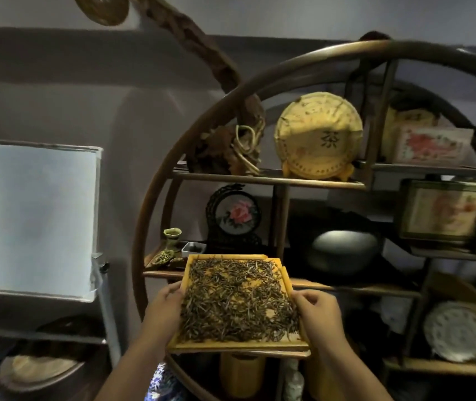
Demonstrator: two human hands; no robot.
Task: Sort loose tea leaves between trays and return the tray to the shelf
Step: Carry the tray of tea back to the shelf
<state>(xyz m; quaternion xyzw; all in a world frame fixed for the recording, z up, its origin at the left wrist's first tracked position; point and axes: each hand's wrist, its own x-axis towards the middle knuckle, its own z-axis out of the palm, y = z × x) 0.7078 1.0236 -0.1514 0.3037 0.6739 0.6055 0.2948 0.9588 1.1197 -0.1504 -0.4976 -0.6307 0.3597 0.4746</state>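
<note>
1. You held the square yellow bamboo tray [238, 345] at lower centre of the frame, level, its floor covered with a layer of dark, wiry loose tea leaves [238, 299].
2. Your left hand [163, 306] gripped the tray's left edge, fingers curled over the rim; your right hand [316, 309] gripped the right edge the same way.
3. The tray's far edge reached the middle board of the round dark-wood display shelf [326, 53], just in front of a small white rectangular dish [193, 248] and left of a black rounded pot [343, 250].
4. By my reading, sorting looked finished and you were at the return step, with the tray not yet resting on the board.
5. The next move called for a flat, slow slide forward, kept level so no leaves spilled, and steered clear of the dish and the framed rose ornament [235, 214] behind.
</note>
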